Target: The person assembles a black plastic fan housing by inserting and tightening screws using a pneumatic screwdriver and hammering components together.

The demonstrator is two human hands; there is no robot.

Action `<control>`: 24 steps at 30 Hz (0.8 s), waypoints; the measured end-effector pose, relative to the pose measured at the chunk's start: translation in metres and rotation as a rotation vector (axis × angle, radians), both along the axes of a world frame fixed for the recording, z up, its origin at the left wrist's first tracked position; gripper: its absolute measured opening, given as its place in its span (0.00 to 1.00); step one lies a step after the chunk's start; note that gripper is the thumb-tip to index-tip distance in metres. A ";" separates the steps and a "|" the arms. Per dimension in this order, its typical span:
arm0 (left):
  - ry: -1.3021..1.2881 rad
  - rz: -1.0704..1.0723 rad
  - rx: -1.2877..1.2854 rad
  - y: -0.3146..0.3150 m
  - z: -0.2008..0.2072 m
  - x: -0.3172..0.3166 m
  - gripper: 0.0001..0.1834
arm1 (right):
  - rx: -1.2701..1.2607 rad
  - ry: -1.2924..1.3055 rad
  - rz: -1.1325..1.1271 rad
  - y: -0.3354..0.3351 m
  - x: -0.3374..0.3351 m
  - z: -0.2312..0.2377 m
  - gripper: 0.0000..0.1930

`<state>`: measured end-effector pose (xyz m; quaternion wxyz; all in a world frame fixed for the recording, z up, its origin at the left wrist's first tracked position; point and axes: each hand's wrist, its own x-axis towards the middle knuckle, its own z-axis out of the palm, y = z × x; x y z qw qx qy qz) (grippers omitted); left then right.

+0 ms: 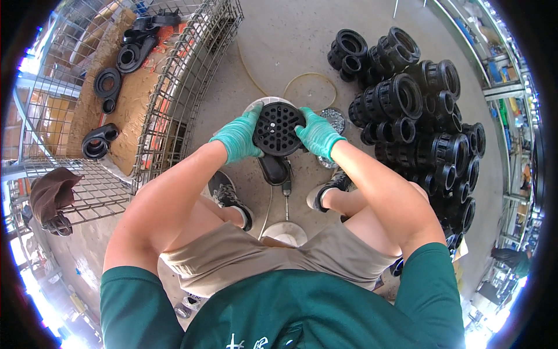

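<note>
In front of me, both gloved hands hold a black plastic drain fitting with a round perforated grate (pixel 279 129) facing up. My left hand (pixel 242 135) is closed round its left rim, the thumb at the upper edge. From the right, my right hand (pixel 318 134) grips the opposite rim with the thumb over the grate's edge. A smooth black rounded section (pixel 273 170) juts out below the grate toward me. Two small bright spots show near the grate's middle. Beside the fitting, a power screwdriver (pixel 286 185) with a long bit points toward me.
A metal bowl of small parts (pixel 333 120) lies beyond my right hand. Stacked black ribbed fittings (pixel 401 99) fill the right side. At left stands a wire cage (pixel 174 99) holding cardboard and black fittings (pixel 107 82). A thin hose (pixel 336 93) curves across the floor.
</note>
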<state>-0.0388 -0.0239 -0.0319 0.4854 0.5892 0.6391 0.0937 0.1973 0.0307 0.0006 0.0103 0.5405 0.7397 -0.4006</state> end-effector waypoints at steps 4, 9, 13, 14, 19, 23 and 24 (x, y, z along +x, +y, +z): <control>-0.115 0.066 -0.136 0.003 0.024 0.009 0.57 | 0.009 0.105 -0.028 0.001 0.011 -0.015 0.27; -0.108 -0.023 -0.042 0.005 0.003 0.000 0.53 | -0.051 0.114 -0.012 0.003 0.012 -0.014 0.28; -0.091 -0.033 -0.054 0.008 0.014 0.008 0.53 | -0.077 0.190 -0.025 0.005 0.016 -0.021 0.28; -0.202 0.074 -0.153 0.009 0.017 0.011 0.55 | -0.080 0.188 -0.028 0.006 0.018 -0.023 0.28; -0.085 0.032 -0.185 0.004 0.051 0.017 0.62 | -0.010 0.109 0.044 0.005 0.015 -0.009 0.28; -0.112 0.007 -0.102 0.006 0.040 0.016 0.64 | 0.013 0.115 0.042 0.004 0.018 -0.014 0.28; -0.162 0.051 -0.165 0.006 0.045 0.017 0.63 | 0.012 0.116 0.043 0.004 0.017 -0.013 0.28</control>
